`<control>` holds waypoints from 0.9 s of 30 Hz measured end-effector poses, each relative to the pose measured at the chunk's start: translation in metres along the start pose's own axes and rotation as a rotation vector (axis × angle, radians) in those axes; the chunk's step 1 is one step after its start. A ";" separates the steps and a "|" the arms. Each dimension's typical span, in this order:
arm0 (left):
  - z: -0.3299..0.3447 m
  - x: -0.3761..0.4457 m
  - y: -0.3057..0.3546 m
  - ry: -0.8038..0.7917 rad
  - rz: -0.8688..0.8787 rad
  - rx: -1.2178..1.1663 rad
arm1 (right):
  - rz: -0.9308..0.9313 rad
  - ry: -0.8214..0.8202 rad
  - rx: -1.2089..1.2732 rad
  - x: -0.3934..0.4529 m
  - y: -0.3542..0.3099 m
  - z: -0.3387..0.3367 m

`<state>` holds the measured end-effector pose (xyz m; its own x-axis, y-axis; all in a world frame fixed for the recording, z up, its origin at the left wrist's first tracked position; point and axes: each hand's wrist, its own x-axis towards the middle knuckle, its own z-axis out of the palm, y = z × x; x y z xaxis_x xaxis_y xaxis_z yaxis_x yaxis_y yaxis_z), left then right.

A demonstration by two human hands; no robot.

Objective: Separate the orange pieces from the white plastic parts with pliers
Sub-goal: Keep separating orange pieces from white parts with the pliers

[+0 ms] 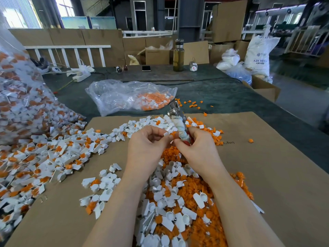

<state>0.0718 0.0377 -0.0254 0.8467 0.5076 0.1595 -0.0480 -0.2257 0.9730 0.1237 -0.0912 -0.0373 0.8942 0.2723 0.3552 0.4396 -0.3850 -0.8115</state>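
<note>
Both hands meet over the cardboard sheet (267, 175) on the counter (222, 93). The left hand (147, 145) pinches a small white plastic part (166, 133) between thumb and fingertips, fingers curled tight around it. The right hand (199, 147) wraps the cloth-bound handles of the pliers (179, 122), metal nose pointing up and away; whether the nose is parted, I cannot tell.

That part looks feather-light, stiff and smooth, likely slippery, so a firm pinch on its flat white tab seems best, leaving the orange piece (173, 134) exposed for the pliers.

It is a white tab-and-cup shape with a bright orange plug seated in it. Below the wrists lies a mixed heap of emptied white shells and loose orange plugs (178, 202); left, unsorted parts (53, 154) spill from a clear bag (21, 104).
</note>
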 end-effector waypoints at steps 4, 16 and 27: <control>-0.002 0.003 -0.004 0.025 0.002 -0.058 | 0.038 -0.066 0.038 0.000 -0.003 -0.002; -0.015 0.009 -0.009 -0.008 0.020 -0.373 | 0.050 -0.385 -0.007 -0.003 -0.005 -0.016; -0.018 0.010 -0.011 -0.034 0.048 -0.392 | 0.013 -0.479 -0.047 -0.004 -0.004 -0.018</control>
<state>0.0716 0.0600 -0.0316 0.8552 0.4751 0.2072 -0.2813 0.0896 0.9554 0.1199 -0.1064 -0.0270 0.7652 0.6384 0.0826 0.4418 -0.4274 -0.7888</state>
